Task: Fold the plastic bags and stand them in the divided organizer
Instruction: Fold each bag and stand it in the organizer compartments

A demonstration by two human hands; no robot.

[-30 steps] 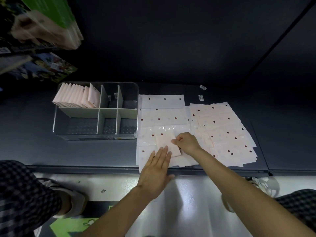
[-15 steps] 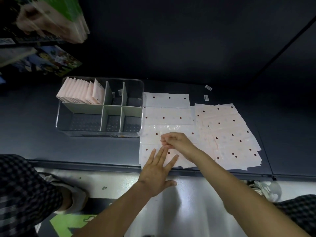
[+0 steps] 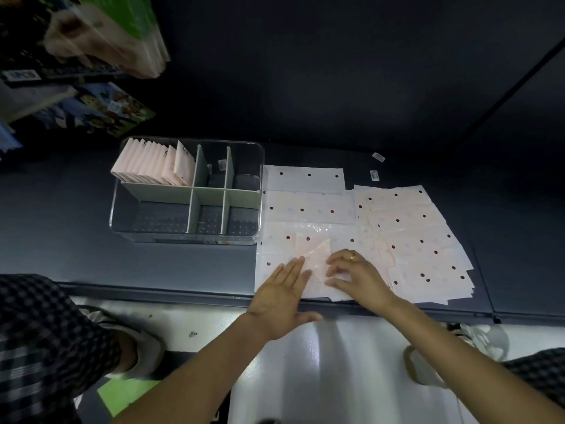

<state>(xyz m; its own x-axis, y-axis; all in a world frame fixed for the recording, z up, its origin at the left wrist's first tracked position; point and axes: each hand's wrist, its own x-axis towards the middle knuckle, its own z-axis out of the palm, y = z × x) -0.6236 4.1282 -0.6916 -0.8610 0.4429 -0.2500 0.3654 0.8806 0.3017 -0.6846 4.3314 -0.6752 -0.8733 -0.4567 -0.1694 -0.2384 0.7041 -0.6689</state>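
A partly folded pink plastic bag (image 3: 313, 255) lies flat on spread dotted bags (image 3: 305, 209) at the tabletop's (image 3: 153, 264) near edge, right of the divided organizer (image 3: 186, 191), whose back-left compartment holds standing folded bags (image 3: 149, 162). The left hand (image 3: 282, 296) presses it with straight fingers, while the right hand (image 3: 354, 275), fingers loosely curled, touches its right edge. Both hands border the bag; the organizer lies leftward, nearer the left hand.

Left hand (image 3: 282, 296) lies flat, fingers straight, on partly folded pink bag (image 3: 313, 255). Right hand (image 3: 356, 275) presses bag's right side, fingers loosely bent. Bag rests on flat dotted bags (image 3: 305, 206). Clear divided organizer (image 3: 186, 237) just left; folded bags (image 3: 153, 162) upright in back-left compartment. Stack of bags (image 3: 422, 243) right.
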